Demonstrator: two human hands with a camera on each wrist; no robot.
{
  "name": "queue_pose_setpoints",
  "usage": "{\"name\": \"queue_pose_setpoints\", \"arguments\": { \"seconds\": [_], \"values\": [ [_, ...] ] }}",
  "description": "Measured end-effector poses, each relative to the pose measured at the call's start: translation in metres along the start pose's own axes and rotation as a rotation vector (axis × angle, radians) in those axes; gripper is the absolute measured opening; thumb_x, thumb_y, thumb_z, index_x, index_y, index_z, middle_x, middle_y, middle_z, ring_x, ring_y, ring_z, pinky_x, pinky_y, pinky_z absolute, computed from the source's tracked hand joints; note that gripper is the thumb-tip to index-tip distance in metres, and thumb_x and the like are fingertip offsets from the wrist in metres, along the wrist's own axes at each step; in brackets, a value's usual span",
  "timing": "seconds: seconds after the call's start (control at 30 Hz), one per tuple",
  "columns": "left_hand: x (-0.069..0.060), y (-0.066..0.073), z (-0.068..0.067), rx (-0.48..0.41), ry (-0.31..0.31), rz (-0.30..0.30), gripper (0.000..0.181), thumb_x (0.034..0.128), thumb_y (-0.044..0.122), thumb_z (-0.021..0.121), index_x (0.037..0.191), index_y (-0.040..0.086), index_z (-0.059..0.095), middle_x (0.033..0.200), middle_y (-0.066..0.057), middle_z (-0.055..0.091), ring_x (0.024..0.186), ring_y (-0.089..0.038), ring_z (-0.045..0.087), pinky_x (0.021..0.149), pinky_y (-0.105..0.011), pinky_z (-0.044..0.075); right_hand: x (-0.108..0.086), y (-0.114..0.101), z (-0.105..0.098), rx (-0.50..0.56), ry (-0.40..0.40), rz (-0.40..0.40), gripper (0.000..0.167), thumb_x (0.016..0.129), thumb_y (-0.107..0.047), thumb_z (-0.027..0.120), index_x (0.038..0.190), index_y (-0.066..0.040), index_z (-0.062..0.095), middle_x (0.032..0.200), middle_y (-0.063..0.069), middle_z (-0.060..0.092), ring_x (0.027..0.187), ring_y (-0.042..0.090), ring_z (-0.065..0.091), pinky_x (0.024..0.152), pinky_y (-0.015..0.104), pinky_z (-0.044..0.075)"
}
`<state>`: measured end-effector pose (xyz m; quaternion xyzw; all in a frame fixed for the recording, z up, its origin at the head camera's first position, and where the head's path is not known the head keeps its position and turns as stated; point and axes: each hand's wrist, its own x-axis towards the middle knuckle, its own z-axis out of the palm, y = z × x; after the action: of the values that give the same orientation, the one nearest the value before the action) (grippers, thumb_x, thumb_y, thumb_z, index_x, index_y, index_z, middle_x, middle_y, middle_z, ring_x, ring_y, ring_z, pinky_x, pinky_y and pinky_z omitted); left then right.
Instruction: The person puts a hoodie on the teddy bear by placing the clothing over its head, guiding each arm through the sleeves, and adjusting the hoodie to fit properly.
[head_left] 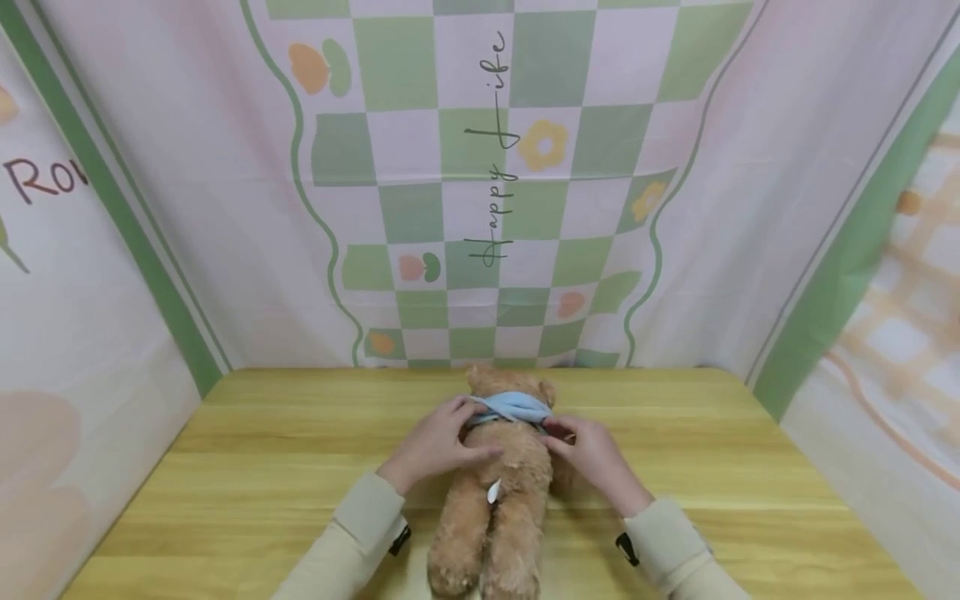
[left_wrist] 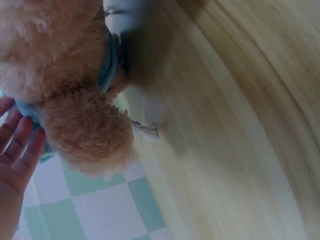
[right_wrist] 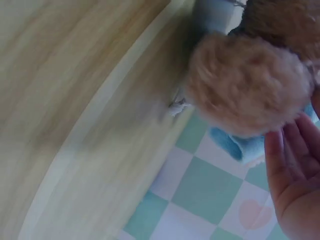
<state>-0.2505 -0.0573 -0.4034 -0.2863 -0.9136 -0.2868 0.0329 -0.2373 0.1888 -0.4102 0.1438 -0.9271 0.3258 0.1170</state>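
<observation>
Tending a plush bear (head_left: 517,467) from a distance, I am resting my left hand (head_left: 438,442) and right hand (head_left: 596,458) at opposite sides of the light blue cloth (head_left: 517,407) that is bunching across its upper body. The bear is lying lengthwise on the wooden table (head_left: 285,467), head toward the checked backdrop (head_left: 472,142), legs pointing to the head camera, a white tag (head_left: 492,492) showing between them; whether it is facing up or down, I cannot tell. My left hand is lying spread, its straight fingers (left_wrist: 18,137) touching the cloth while the thumb is reaching over the fur below. My right hand is touching the other edge, though I cannot tell whether thumb and fingers are pinching it. By my judgement, I am partway through straightening the cloth on the bear. The next move is probably calling for a sure hold on both edges and an even, gentle tug toward the legs.
</observation>
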Motion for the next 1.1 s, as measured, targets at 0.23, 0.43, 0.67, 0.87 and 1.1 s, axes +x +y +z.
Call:
{"name": "queue_pose_setpoints", "arguments": {
  "seconds": [0.23, 0.43, 0.67, 0.87, 1.1],
  "values": [
    [0.004, -0.002, 0.000, 0.091, -0.061, -0.036, 0.083, 0.0763, 0.065, 0.066, 0.139, 0.013, 0.048, 0.139, -0.008, 0.051, 0.130, -0.027, 0.046, 0.105, -0.045, 0.042, 0.010, -0.001, 0.009, 0.152, -0.081, 0.048, 0.035, 0.089, -0.006, 0.064, 0.122, 0.005, 0.061, 0.120, 0.023, 0.064, 0.104, 0.034, 0.065, 0.087, 0.039, 0.055],
    [0.009, -0.002, 0.002, 0.105, -0.058, -0.025, 0.077, 0.0770, 0.057, 0.070, 0.135, 0.010, 0.051, 0.133, -0.009, 0.057, 0.126, -0.028, 0.050, 0.108, -0.045, 0.039, 0.017, 0.001, 0.011, 0.305, -0.189, 0.075, 0.036, 0.090, -0.004, 0.057, 0.123, 0.009, 0.055, 0.118, 0.024, 0.063, 0.108, 0.036, 0.062, 0.093, 0.040, 0.052],
    [0.013, -0.004, 0.010, 0.090, -0.060, -0.017, 0.067, 0.0769, 0.045, 0.072, 0.129, 0.008, 0.053, 0.124, -0.008, 0.063, 0.114, -0.024, 0.059, 0.103, -0.041, 0.044, 0.016, 0.002, 0.018, 0.244, -0.149, -0.006, 0.028, 0.089, 0.002, 0.055, 0.115, 0.010, 0.058, 0.112, 0.023, 0.060, 0.109, 0.037, 0.058, 0.094, 0.045, 0.050],
    [0.012, -0.004, 0.015, 0.034, -0.048, 0.026, 0.058, 0.0783, 0.032, 0.075, 0.125, 0.006, 0.053, 0.121, -0.010, 0.062, 0.110, -0.024, 0.060, 0.093, -0.037, 0.051, 0.015, -0.001, 0.026, 0.179, -0.031, 0.050, 0.015, 0.091, 0.002, 0.058, 0.104, 0.004, 0.062, 0.104, 0.019, 0.065, 0.102, 0.034, 0.062, 0.090, 0.045, 0.051],
    [0.006, -0.002, 0.022, 0.047, 0.056, 0.084, 0.048, 0.0805, 0.025, 0.076, 0.119, 0.007, 0.055, 0.117, -0.007, 0.062, 0.108, -0.021, 0.061, 0.092, -0.035, 0.051, 0.020, 0.005, 0.022, 0.128, -0.119, 0.004, 0.014, 0.090, 0.002, 0.056, 0.102, 0.005, 0.062, 0.094, 0.015, 0.065, 0.091, 0.026, 0.061, 0.081, 0.038, 0.051]
  ]
}}
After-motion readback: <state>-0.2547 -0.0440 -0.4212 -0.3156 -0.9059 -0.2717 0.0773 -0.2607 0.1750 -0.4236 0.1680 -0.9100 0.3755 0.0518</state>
